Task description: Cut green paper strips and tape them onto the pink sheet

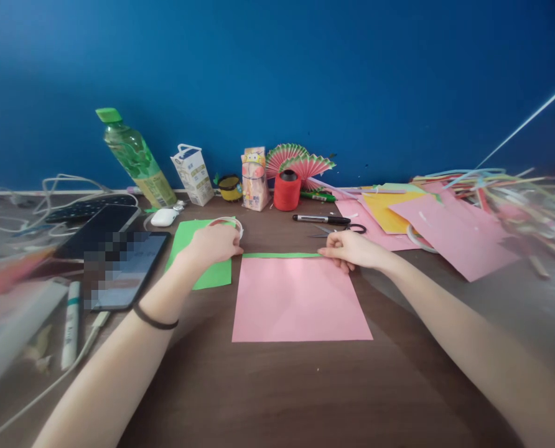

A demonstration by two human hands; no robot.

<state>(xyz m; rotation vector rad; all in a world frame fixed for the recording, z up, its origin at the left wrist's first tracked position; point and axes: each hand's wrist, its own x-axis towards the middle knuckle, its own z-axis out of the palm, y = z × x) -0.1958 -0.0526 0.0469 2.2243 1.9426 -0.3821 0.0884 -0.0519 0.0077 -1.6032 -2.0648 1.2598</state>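
Observation:
A pink square sheet of paper [300,302] lies flat on the brown table [277,392] in front of me. Along its far edge runs a thin green paper strip [282,255]. My left hand [212,244] pinches the strip's left end, fingers closed. My right hand [349,249] pinches its right end at the pink sheet's far right corner. A green sheet [198,252] lies under my left hand, with a white tape ring [233,223] just beyond it.
A tablet [119,267], phone and cables lie at left. At the back stand a green bottle [135,158], small cartons, a red thread spool [287,190] and paper fans. A black marker [319,219], scissors, coloured sheets [445,230] and paper strips lie at right.

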